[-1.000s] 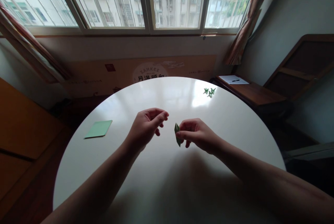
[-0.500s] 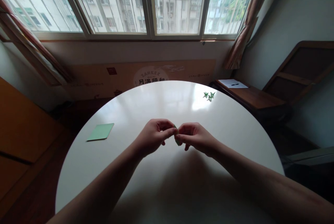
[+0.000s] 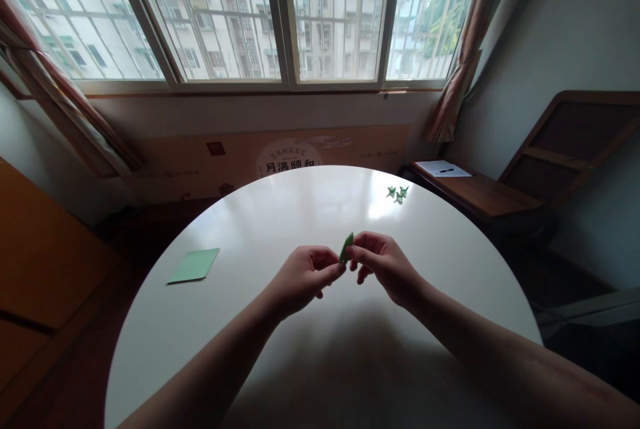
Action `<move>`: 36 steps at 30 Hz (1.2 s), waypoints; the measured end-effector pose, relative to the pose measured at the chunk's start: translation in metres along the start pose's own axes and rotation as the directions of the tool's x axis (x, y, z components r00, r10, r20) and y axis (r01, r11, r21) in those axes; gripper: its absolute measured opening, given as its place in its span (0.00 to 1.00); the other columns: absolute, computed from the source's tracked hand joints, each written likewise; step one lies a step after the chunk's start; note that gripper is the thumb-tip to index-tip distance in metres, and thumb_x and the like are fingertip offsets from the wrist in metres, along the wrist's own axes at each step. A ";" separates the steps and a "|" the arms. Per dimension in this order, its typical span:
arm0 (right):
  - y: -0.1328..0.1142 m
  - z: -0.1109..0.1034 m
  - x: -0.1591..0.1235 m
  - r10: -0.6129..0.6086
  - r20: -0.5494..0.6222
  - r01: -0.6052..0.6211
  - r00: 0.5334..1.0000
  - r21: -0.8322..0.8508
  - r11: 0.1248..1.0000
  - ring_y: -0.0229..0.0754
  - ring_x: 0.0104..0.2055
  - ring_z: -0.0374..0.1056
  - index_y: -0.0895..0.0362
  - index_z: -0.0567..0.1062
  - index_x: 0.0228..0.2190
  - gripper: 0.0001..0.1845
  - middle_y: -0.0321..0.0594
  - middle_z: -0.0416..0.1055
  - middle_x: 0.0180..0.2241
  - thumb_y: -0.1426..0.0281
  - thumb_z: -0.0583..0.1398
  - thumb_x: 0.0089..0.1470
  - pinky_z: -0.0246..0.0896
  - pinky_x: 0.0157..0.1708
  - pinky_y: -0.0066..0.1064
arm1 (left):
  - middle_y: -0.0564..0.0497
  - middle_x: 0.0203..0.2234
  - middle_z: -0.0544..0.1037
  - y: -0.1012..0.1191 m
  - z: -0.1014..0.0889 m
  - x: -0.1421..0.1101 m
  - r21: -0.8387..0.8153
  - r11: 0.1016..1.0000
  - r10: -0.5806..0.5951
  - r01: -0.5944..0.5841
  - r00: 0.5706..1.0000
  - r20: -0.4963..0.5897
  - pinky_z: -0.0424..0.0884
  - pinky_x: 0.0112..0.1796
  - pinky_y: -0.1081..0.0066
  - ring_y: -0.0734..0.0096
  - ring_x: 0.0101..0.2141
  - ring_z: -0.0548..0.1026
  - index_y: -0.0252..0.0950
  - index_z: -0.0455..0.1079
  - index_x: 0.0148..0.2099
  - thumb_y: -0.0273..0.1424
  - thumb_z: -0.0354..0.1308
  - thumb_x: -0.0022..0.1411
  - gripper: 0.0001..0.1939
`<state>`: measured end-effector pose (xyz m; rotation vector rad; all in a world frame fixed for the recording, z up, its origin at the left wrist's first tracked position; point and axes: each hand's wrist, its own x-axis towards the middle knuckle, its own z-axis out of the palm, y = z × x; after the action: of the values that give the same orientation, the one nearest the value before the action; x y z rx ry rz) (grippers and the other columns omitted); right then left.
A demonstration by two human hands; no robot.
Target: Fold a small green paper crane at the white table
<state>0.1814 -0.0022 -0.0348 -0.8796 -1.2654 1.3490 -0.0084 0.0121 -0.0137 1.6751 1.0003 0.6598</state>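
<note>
A small folded piece of green paper (image 3: 347,248) is held up between my two hands, above the middle of the table. My left hand (image 3: 306,277) pinches its lower end between thumb and fingers. My right hand (image 3: 383,262) is closed on its right side, thumb and forefinger against the paper. The green piece stands tilted, its pointed upper end showing above the fingertips. Its lower part is partly hidden by the fingers.
On the white round table (image 3: 240,225), a stack of green square paper (image 3: 194,265) lies at the left. Several small folded green paper figures (image 3: 399,194) sit at the far right. A wooden chair (image 3: 493,192) beyond the table holds a white sheet (image 3: 440,169) and a pen (image 3: 447,171).
The green paper has turned and now shows higher between the fingers. My right hand has shifted its hold upward along it. The whole view has tilted slightly.
</note>
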 end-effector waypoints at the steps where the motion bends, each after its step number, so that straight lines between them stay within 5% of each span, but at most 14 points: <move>1: 0.000 0.000 0.000 0.005 0.002 -0.005 1.000 0.007 1.000 0.38 0.28 0.68 0.59 0.78 0.30 0.13 0.38 0.72 0.26 0.62 0.69 0.49 0.64 0.21 0.25 | 0.51 0.22 0.72 -0.001 0.001 0.000 0.015 1.000 -0.001 0.001 1.000 -0.004 0.67 0.20 0.78 0.73 0.23 0.70 0.31 0.75 0.32 0.38 0.62 0.58 0.13; 13: 0.005 0.002 0.000 0.004 0.035 -0.002 0.999 -0.041 0.999 0.38 0.27 0.68 0.59 0.80 0.31 0.13 0.41 0.76 0.27 0.61 0.69 0.50 0.63 0.20 0.25 | 0.52 0.21 0.73 -0.003 0.002 0.003 0.060 0.998 0.034 -0.030 0.997 -0.069 0.66 0.19 0.77 0.74 0.21 0.69 0.32 0.74 0.30 0.41 0.61 0.59 0.16; 24: 0.003 -0.001 0.004 -0.001 -0.071 -0.004 0.997 -0.068 0.998 0.37 0.26 0.67 0.59 0.76 0.27 0.10 0.37 0.71 0.24 0.65 0.66 0.50 0.63 0.19 0.24 | 0.51 0.23 0.76 -0.001 -0.001 -0.001 0.277 0.955 0.138 -0.104 0.985 -0.106 0.68 0.21 0.76 0.72 0.23 0.71 0.34 0.76 0.33 0.36 0.58 0.62 0.11; 30: 0.004 0.002 0.001 0.043 -0.010 -0.044 0.999 -0.114 0.993 0.37 0.25 0.67 0.59 0.75 0.25 0.08 0.37 0.72 0.23 0.68 0.66 0.49 0.63 0.19 0.24 | 0.49 0.31 0.80 -0.002 -0.003 -0.001 0.289 0.919 0.352 -0.267 0.886 -0.303 0.71 0.23 0.76 0.68 0.30 0.76 0.36 0.77 0.38 0.34 0.60 0.62 0.08; 36: 0.004 0.004 -0.001 0.100 0.069 -0.094 0.993 -0.076 0.993 0.37 0.24 0.67 0.59 0.75 0.25 0.10 0.37 0.72 0.23 0.66 0.68 0.48 0.63 0.19 0.25 | 0.51 0.29 0.79 0.000 0.003 -0.004 0.230 0.896 0.440 -0.380 0.836 -0.328 0.70 0.22 0.78 0.70 0.29 0.77 0.37 0.77 0.38 0.28 0.65 0.58 0.04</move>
<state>0.1769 -0.0034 -0.0378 -0.9610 -1.3493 1.4299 -0.0080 0.0076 -0.0148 1.9736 0.9741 1.2540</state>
